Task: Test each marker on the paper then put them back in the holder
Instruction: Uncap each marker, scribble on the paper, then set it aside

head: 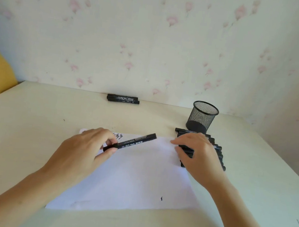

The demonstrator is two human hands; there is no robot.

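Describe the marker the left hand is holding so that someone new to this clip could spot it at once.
Start at the white paper on the table. Above its far left part, the left hand pinches one black marker, slanting up to the right. It alone is lifted; the others lie in a row or by the wall.
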